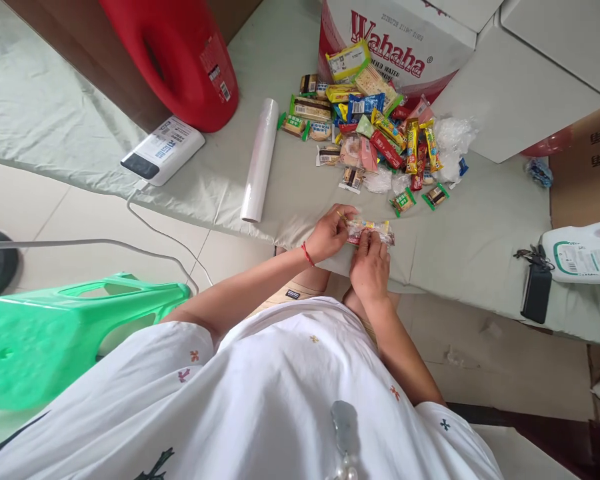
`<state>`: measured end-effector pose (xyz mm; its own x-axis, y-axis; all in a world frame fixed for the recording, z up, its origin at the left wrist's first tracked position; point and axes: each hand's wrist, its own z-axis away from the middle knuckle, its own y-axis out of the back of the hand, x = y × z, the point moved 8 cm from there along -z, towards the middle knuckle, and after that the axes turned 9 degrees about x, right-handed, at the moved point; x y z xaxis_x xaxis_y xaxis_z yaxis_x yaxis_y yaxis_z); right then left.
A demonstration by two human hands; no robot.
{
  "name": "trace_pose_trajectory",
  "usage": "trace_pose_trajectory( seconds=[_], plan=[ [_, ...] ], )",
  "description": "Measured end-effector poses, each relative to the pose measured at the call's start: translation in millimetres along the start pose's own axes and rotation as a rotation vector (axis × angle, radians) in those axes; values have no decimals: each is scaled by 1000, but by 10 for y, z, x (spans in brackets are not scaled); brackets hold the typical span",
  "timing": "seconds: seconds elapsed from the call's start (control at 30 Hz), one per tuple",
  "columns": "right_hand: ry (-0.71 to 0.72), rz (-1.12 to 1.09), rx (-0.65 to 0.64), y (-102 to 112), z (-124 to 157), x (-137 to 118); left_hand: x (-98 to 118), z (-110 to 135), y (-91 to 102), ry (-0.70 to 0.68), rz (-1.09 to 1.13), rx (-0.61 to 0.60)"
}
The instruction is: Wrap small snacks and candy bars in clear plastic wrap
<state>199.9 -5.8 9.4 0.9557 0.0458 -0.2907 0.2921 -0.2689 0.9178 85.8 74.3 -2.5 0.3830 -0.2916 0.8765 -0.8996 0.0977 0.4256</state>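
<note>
Near the front edge of the cloth-covered table lies a small bundle of snack bars [383, 227], one yellow and one red, with clear plastic wrap about them. My left hand [326, 237], a red string on its wrist, is closed in a pinch on the wrap at the bundle's left end. From the near side, my right hand [371, 267] grips the bars, its fingertips resting over their top. Just beyond is a heap of wrapped snacks [359, 107], including bars, biscuits and crumpled clear film. A roll of plastic wrap [260, 160] lies to the left.
A white power device [163, 151] with a cable and a red jug [180, 67] stand at left. Behind the heap is a Wahaha carton [395, 47]. Keys with a black case [537, 290] and a white bottle [585, 252] are at right. A green stool [40, 340] is at lower left.
</note>
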Motion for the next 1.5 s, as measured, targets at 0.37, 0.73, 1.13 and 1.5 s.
trace_pose_trajectory(
  seconds=[0.37,0.73,1.13,1.5],
  plan=[
    [41,20,31,-7,-35,51,214,-173,-177,-160,-404,-97],
    [46,-80,-52,-31,108,61,288,299,-329,-430,-457,-133],
    [-218,-702,100,316,167,581,281,443,-536,-460,-477,-129],
    [-25,-89,115,51,202,230,280,420,-570,-438,-395,-117]
  ],
)
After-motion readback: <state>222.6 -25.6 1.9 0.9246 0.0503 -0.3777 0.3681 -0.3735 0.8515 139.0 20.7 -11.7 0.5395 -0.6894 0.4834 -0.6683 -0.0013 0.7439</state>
